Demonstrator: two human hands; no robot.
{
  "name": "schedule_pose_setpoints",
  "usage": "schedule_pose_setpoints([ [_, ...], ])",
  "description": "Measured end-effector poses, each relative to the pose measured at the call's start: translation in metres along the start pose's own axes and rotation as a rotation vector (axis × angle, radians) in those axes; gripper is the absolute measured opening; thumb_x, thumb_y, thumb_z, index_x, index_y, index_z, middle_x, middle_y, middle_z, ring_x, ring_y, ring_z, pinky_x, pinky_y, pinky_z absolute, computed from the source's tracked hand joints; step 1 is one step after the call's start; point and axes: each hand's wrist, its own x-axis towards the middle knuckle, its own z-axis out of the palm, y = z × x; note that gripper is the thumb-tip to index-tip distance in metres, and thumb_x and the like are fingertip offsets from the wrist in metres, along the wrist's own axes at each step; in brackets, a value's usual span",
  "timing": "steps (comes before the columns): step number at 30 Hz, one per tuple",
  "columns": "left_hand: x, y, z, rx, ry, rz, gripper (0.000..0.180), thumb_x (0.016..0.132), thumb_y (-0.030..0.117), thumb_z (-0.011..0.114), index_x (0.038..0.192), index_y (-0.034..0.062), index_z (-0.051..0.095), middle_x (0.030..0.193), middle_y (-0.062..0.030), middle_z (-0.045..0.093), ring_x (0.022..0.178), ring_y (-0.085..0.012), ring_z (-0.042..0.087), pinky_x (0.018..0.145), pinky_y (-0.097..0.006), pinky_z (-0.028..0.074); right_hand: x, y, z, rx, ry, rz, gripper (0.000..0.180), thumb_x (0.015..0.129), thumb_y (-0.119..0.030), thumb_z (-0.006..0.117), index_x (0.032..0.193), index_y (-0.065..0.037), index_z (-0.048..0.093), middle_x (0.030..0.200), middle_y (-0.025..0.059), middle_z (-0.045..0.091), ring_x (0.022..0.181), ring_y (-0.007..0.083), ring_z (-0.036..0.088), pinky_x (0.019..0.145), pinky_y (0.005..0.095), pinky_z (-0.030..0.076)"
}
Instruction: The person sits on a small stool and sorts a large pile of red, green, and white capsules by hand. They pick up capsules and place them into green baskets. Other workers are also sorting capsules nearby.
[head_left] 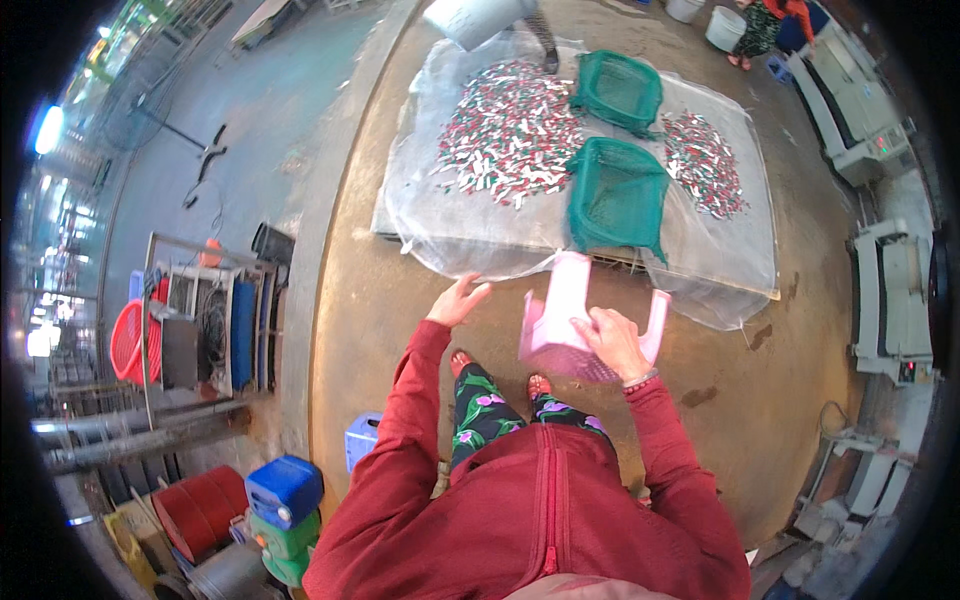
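My right hand (612, 340) grips a pink plastic stool (565, 315), held upside down in front of me with its legs pointing away. My left hand (458, 300) is open with fingers spread and holds nothing, reaching toward the near edge of a clear plastic sheet (450, 240). That sheet covers a low pallet and carries two heaps of small red, white and green pieces (510, 130). Two green mesh baskets (615, 195) lie on the sheet between the heaps.
A blue stool (362, 438) stands by my left leg. Red baskets, metal frames and drums (190, 340) crowd the left side. Grey machines (890, 300) line the right. Another person (765, 25) crouches at the far right beside white buckets (725, 25).
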Motion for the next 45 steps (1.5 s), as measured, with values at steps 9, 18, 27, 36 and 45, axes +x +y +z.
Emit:
schedule_pose_setpoints([
  [9, -0.029, -0.211, 0.023, 1.035, -0.729, -0.089, 0.068, 0.065, 0.063, 0.064, 0.114, 0.0158, 0.061, 0.12, -0.0168, 0.052, 0.11, -0.0403, 0.05, 0.092, -0.048, 0.043, 0.009, 0.104, 0.047, 0.052, 0.204, 0.739, 0.059, 0.09, -0.051, 0.038, 0.093, 0.003, 0.062, 0.092, 0.0285, 0.06, 0.092, 0.0441, 0.056, 0.077, 0.049, 0.044],
  [18, 0.003, -0.192, -0.041, 0.767, -0.269, -0.245, 0.049, 0.079, 0.045, 0.058, 0.108, 0.0053, 0.054, 0.108, -0.0151, 0.058, 0.102, -0.0329, 0.056, 0.085, -0.045, 0.046, -0.137, 0.134, 0.15, 0.065, -0.623, 1.023, 0.076, 0.082, -0.062, 0.04, 0.105, 0.008, 0.059, 0.105, 0.0307, 0.058, 0.109, 0.04, 0.053, 0.092, 0.0454, 0.04],
  [27, 0.066, -0.166, -0.063, 0.764, -0.42, -0.44, 0.039, 0.08, 0.037, 0.058, 0.104, 0.0069, 0.062, 0.1, -0.015, 0.064, 0.096, -0.0299, 0.062, 0.08, -0.043, 0.049, -0.167, 0.122, 0.2, 0.007, -0.634, 1.099, 0.105, 0.057, -0.043, 0.077, 0.127, 0.01, 0.019, 0.117, 0.0311, 0.05, 0.108, 0.041, 0.052, 0.092, 0.0415, 0.042],
  [36, 0.164, -0.083, -0.068, 0.434, -0.25, -0.21, 0.029, 0.092, 0.035, 0.046, 0.096, 0.0057, 0.045, 0.079, -0.0265, 0.061, 0.079, -0.045, 0.059, 0.067, -0.053, 0.044, 0.031, 0.149, 0.085, 0.166, -0.476, 1.245, 0.114, 0.06, -0.04, 0.078, 0.133, 0.016, 0.011, 0.128, 0.0334, 0.04, 0.12, 0.0359, 0.045, 0.097, 0.0379, 0.039],
  [45, 0.168, 0.021, -0.078, 0.734, -0.543, -0.196, 0.037, 0.091, 0.043, 0.041, 0.098, 0.007, 0.047, 0.08, -0.025, 0.062, 0.077, -0.0444, 0.061, 0.068, -0.052, 0.047, 0.048, 0.138, 0.047, 0.173, -0.927, 1.342, 0.112, 0.059, -0.047, 0.077, 0.129, 0.017, 0.018, 0.126, 0.032, 0.043, 0.118, 0.034, 0.047, 0.097, 0.0363, 0.039],
])
